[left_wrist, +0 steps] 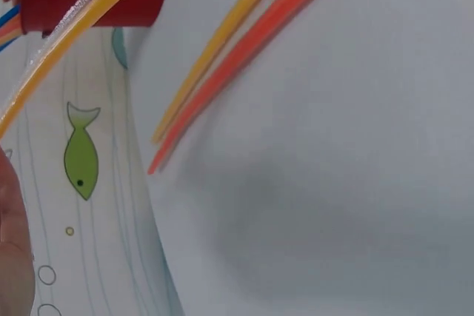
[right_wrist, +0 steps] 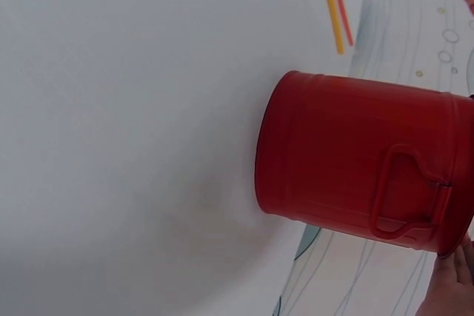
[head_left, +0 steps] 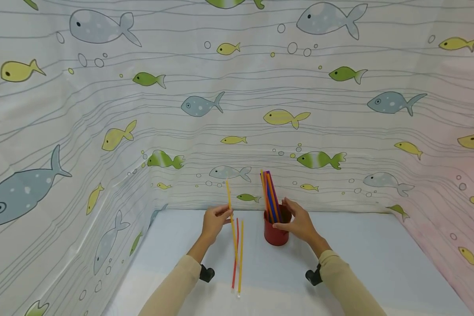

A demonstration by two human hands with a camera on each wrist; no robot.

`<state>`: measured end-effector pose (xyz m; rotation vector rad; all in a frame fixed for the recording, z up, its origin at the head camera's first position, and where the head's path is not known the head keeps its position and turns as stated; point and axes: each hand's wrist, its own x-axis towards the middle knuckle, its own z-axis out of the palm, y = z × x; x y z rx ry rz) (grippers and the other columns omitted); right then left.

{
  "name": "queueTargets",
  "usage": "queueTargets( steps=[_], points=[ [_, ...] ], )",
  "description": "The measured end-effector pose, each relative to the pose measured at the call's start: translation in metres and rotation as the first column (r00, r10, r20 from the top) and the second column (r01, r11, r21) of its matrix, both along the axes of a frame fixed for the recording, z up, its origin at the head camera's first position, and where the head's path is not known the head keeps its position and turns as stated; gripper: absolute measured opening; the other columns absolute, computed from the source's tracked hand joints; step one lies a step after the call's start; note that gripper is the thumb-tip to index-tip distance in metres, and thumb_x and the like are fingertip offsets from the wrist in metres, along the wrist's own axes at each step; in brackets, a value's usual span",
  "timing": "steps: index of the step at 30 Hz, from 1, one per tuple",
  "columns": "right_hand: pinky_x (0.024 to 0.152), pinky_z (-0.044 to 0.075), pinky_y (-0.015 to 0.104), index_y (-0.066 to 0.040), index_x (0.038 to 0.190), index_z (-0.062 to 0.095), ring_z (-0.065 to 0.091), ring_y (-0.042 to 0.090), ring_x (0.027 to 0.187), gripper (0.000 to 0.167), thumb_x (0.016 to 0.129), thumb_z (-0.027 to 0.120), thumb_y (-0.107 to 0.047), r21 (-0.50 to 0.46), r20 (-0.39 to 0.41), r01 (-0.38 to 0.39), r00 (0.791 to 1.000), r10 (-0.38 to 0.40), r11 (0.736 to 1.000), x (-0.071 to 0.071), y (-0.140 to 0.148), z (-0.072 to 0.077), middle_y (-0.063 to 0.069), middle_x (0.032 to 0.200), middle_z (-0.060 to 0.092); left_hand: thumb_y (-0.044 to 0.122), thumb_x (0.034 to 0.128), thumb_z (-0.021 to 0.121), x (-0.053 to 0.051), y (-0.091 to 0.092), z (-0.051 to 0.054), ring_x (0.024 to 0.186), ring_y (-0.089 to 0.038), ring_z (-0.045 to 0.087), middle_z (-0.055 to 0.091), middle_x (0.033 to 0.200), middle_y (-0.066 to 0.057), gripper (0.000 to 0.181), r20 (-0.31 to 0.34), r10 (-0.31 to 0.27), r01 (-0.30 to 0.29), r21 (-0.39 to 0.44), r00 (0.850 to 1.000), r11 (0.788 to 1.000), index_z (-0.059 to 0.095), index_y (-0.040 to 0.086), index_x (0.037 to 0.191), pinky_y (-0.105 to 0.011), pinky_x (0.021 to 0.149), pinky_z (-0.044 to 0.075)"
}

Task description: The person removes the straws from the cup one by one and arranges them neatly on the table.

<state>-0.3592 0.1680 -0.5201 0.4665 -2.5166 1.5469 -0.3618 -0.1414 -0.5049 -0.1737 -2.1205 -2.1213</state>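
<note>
On the table (head_left: 359, 259), the cup (head_left: 276, 236) stands at the right hand (head_left: 300, 223), which holds its rim. The left hand (head_left: 214, 224) pinches a yellow stick (head_left: 233, 228), tilted. The bundle (head_left: 271, 197) leans in the cup toward the left hand. Just right of the left hand lie a red stick (head_left: 234, 272) and a second yellow stick (head_left: 241, 254). The step seems to be handling one stick; the next move calls for a firm pinch and a steady cup.

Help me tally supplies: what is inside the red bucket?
Inside the red bucket stands a tilted bunch of sticks, orange, blue, purple and yellow among them. The bucket hides their lower ends and its own floor, so anything at the bottom cannot be seen.
</note>
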Motion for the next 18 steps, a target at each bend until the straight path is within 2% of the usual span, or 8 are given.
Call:
queueTargets(
  steps=[7, 13, 18],
  points=[
    [0.104, 0.039, 0.049, -0.007, 0.152, 0.032, 0.044, 0.032, 0.133, 0.103, 0.070, 0.090, -0.031, -0.007, -0.014, -0.010, 1.000, 0.010, 1.000, 0.002, 0.000, 0.001, 0.013, 0.143, 0.048, -0.003, 0.0912, 0.064, 0.023, -0.004, 0.015, 0.104, -0.047, 0.061, 0.067, 0.104, -0.026, 0.028, 0.045, -0.040, 0.042, -0.043, 0.998, 0.998, 0.063, -0.013, 0.117, -0.040, 0.079, 0.058],
    [0.104, 0.039, 0.049, -0.006, 0.152, 0.032, 0.044, 0.032, 0.133, 0.102, 0.070, 0.089, -0.029, 0.002, -0.014, -0.007, 1.000, 0.007, 1.000, 0.003, -0.001, 0.002, 0.012, 0.143, 0.048, -0.001, 0.0923, 0.064, 0.032, -0.008, 0.010, 0.102, -0.042, 0.064, 0.067, 0.105, -0.024, 0.025, 0.093, -0.032, 0.042, -0.104, 0.995, 0.994, 0.064, -0.012, 0.115, -0.041, 0.081, 0.057],
    [0.104, 0.040, 0.048, -0.007, 0.152, 0.032, 0.043, 0.031, 0.134, 0.104, 0.070, 0.089, -0.032, 0.009, -0.010, -0.007, 1.000, 0.007, 1.000, 0.003, -0.001, 0.003, 0.013, 0.144, 0.047, 0.000, 0.0929, 0.063, 0.033, -0.015, 0.004, 0.102, -0.042, 0.063, 0.064, 0.108, -0.031, 0.025, 0.119, -0.041, 0.057, -0.138, 0.992, 0.989, 0.064, -0.013, 0.114, -0.046, 0.083, 0.056]
  ],
)
